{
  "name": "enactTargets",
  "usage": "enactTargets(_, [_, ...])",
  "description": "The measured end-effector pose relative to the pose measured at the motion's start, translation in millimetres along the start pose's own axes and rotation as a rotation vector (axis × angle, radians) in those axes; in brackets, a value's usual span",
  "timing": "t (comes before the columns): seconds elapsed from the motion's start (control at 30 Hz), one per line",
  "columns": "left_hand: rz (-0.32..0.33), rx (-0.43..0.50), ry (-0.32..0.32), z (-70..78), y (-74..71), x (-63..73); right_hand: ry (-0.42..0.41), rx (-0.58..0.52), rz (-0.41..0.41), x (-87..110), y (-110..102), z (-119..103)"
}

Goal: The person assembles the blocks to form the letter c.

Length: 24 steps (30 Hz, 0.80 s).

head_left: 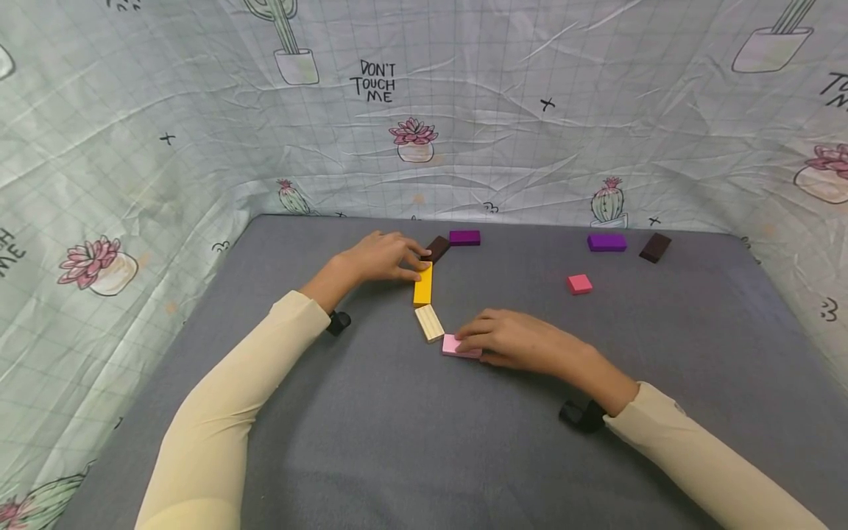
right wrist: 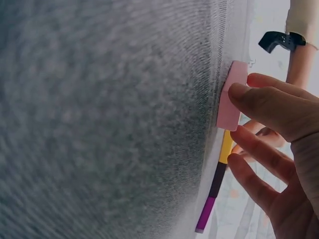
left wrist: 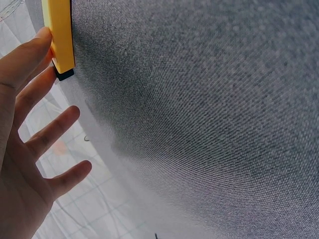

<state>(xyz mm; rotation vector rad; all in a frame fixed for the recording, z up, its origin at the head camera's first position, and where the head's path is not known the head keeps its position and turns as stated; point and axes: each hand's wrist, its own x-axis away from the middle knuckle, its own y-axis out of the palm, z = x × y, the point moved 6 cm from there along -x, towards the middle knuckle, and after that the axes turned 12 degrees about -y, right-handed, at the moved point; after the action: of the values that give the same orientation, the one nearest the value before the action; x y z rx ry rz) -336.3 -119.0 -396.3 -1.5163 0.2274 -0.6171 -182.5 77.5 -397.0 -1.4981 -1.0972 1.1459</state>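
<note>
My left hand point(head_left: 387, 258) is at the far end of a yellow block point(head_left: 422, 285), pinching it between thumb and forefinger. In the left wrist view the other fingers are spread away from the yellow block point(left wrist: 61, 37). My right hand point(head_left: 517, 340) holds a pink block point(head_left: 457, 345) by its sides with thumb and forefinger; the right wrist view shows the thumb on the near face of the pink block point(right wrist: 232, 102). Between the two lies a cream ridged block point(head_left: 429, 323). Beyond the yellow one, a dark brown block point(head_left: 437, 249), partly covered by my left fingers, leads to a purple block point(head_left: 465, 238).
On the right of the grey table point(head_left: 411, 442) lie a second purple block point(head_left: 606, 243), another dark brown block point(head_left: 655, 248) and a small red-pink block point(head_left: 579, 284). Printed cloth point(head_left: 490, 147) hangs behind and at both sides.
</note>
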Motion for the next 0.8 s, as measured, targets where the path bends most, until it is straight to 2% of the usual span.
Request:
enactTargets(0.23, [-0.006, -0.003, -0.001, -0.1, 0.2, -0.6, 0.006, -0.01, 0.018, 0.9, 0.1, 1.7])
enactTargets(0.8, [-0.014, -0.009, -0.007, -1.7, 1.3, -2.2, -0.059, 0.018, 0.042, 1.4, -3.6, 2.0])
